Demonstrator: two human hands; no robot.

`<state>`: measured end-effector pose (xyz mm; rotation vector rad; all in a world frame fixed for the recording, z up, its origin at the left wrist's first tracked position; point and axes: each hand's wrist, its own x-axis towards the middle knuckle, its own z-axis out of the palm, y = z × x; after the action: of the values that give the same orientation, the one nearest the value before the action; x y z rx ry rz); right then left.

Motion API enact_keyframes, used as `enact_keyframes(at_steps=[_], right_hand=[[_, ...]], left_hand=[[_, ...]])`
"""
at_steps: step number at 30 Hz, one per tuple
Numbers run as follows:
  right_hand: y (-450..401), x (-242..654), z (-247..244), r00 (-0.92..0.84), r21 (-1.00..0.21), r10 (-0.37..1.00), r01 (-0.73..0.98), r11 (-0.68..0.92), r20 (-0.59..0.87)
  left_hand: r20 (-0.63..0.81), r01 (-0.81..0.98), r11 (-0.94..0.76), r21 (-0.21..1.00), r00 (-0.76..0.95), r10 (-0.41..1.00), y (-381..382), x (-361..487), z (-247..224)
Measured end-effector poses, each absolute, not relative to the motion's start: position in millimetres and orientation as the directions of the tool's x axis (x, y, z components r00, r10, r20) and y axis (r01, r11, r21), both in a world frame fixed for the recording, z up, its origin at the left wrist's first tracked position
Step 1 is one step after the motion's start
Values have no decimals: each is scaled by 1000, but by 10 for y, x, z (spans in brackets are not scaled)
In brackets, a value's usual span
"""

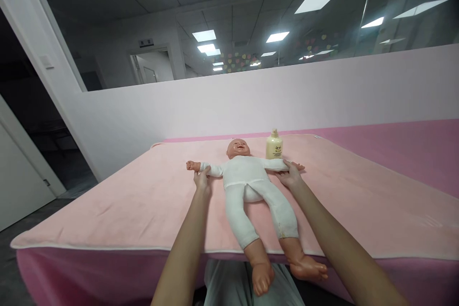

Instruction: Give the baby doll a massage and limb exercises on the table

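The left hand (202,180) and right hand (291,177) pinch the doll (244,172) by its forearms; a yellow bottle (274,146) stands just behind one arm, a blanket (143,201) beneath the doll.

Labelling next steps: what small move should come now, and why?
Perhaps gently fold in the arms of the baby doll: both lie spread wide on the pink blanket, and the left hand and right hand each hold one near its wrist.
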<state>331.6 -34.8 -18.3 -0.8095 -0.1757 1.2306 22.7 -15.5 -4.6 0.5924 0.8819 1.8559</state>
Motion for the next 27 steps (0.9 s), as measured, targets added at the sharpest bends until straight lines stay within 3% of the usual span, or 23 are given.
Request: enact_keyframes(at_steps=[27], right_hand=[[-384,3292,-165,363,-632,878,-769,94,-312]], left_hand=[[0,-523,-254,814,-437,899,-134,223,-77]])
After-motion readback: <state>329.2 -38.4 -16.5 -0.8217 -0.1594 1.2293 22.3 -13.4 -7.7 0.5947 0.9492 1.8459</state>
